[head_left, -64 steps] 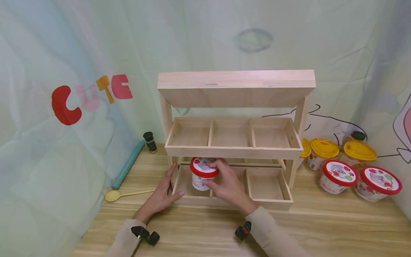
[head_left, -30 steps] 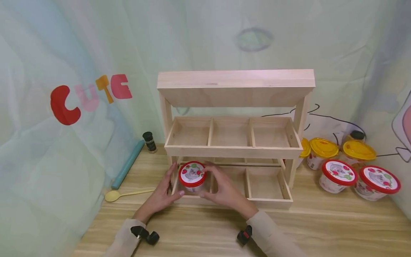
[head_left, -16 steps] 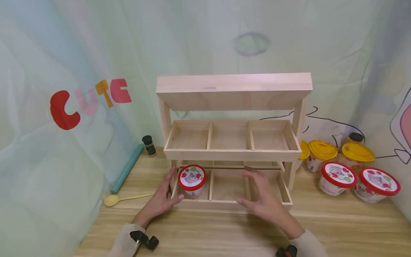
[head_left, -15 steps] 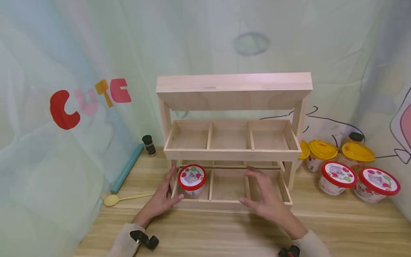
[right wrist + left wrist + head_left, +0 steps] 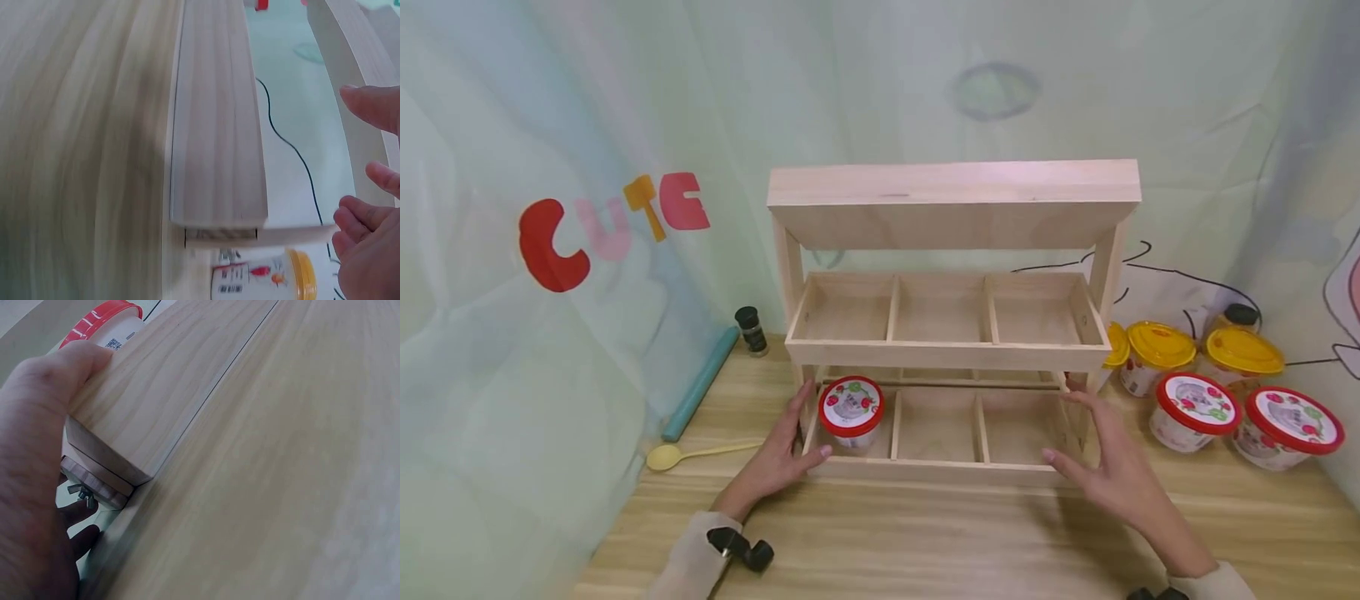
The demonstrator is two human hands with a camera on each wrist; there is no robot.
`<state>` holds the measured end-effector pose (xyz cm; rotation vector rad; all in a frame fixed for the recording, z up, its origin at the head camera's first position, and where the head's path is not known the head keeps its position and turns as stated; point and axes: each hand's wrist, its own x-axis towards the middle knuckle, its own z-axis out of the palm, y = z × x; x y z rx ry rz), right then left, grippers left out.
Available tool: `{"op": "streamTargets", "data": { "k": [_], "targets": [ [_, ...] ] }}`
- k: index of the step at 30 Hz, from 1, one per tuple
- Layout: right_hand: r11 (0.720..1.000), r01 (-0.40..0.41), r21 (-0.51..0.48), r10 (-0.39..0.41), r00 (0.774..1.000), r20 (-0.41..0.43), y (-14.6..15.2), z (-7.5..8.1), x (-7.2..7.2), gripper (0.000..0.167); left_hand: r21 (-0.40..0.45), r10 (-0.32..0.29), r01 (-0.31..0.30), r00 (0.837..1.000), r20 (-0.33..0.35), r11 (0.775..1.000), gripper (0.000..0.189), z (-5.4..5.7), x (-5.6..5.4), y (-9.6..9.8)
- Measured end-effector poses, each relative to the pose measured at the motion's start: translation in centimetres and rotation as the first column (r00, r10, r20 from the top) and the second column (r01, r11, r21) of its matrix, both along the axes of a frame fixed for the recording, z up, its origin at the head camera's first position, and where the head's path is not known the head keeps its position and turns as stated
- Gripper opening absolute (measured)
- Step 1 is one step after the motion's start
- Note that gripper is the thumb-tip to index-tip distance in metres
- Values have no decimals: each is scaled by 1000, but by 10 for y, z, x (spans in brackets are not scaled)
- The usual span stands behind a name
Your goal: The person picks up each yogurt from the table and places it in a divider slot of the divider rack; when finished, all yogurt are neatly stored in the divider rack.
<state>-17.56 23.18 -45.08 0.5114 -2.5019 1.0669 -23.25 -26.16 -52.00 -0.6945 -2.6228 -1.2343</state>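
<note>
A two-tier wooden display rack point(image 5: 943, 357) with three compartments across each tray stands on the table. In the lower tray's left compartment sits an upright tub point(image 5: 852, 406) with a red-rimmed lid. My left hand point(image 5: 772, 462) holds the left end of that tray. The left wrist view shows its thumb over the front board and its fingers around the outer side, near a wing nut point(image 5: 84, 492). My right hand point(image 5: 1112, 467), fingers spread, is at the tray's right end and holds nothing. In the right wrist view it appears apart from the wood.
Two red-lidded tubs point(image 5: 1197, 411) and several yellow-lidded tubs point(image 5: 1161, 354) stand at the right, a black-capped jar point(image 5: 1242, 316) behind them. At the left are a yellow spoon point(image 5: 664, 457), a teal rod point(image 5: 702, 383) and a small black-capped shaker point(image 5: 751, 332).
The right hand has set the red-lidded tub down in the lower left compartment, let go, and moved right to the tray's far end. The left hand has stayed put.
</note>
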Motion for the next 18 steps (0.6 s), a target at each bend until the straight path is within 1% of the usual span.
{"op": "streamTargets", "data": {
  "k": [4, 7, 11, 14, 18],
  "targets": [
    [1000, 27, 2, -27, 1000, -9, 10, 1, 4, 80, -4, 7, -6, 1000, 12, 1000, 113, -1, 0, 1],
    [999, 43, 4, -43, 998, -54, 15, -1, 5, 82, -7, 10, -10, 1000, 23, 1000, 113, 0, 0, 1],
    [999, 45, -21, -48, 992, -116, 21, -5, 5, 83, -11, 12, -12, 999, 29, 1000, 113, -1, 1, 1],
    [998, 62, -29, -65, 990, -124, 26, -5, 6, 82, -14, 15, -14, 999, 31, 1000, 113, -1, 1, 1],
    [995, 97, -20, -99, 991, -89, 36, -3, 7, 84, -13, 14, -14, 999, 28, 1000, 113, -1, 1, 1]
  ]
}}
